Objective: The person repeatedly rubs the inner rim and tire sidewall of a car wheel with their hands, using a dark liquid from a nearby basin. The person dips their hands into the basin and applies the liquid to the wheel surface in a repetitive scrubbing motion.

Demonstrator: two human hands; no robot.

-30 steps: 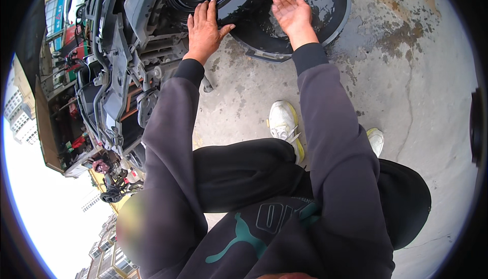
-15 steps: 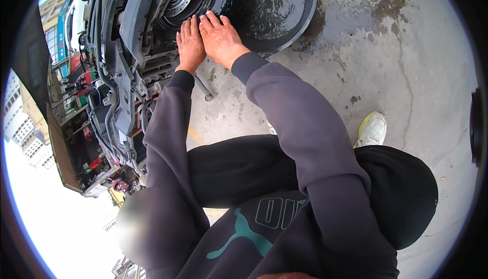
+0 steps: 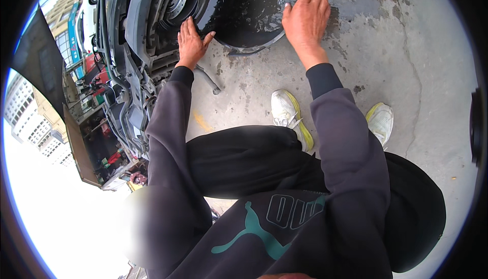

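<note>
Water point(image 3: 267, 9) glinted in a black basin point(image 3: 259, 48) at 12 o'clock, set on the stained concrete floor point(image 3: 432, 101); a wet black tyre point(image 3: 210, 7) overlapped the basin's 9 o'clock side, between 11 and 12 o'clock from the middle of the view, with a perforated metal brake disc point(image 3: 179, 3) just inside it. The left hand point(image 3: 191, 45) lay at 11 o'clock, palm down by the tyre's lower edge; its fingers were straight and close together, its thumb spread wide toward 2 o'clock. The right hand point(image 3: 307, 22) was at 1 o'clock, overlapping the basin's 3 o'clock edge, its back turned up; the fingers were extended and bunched fairly narrow, the thumb a little apart; no object showed in either hand, though from above I could not fairly tell whether either one pressed on what lay beneath it. A grey vehicle frame point(image 3: 134, 19) filled the space from 10 to 11 o'clock, beyond the left hand; a dark rod point(image 3: 208, 79) stuck out below that hand, closer to the middle; two white shoes with yellow soles stood on the floor, the left shoe point(image 3: 285, 110) between 2 and 3 o'clock, the right shoe point(image 3: 380, 121) at 3.
</note>
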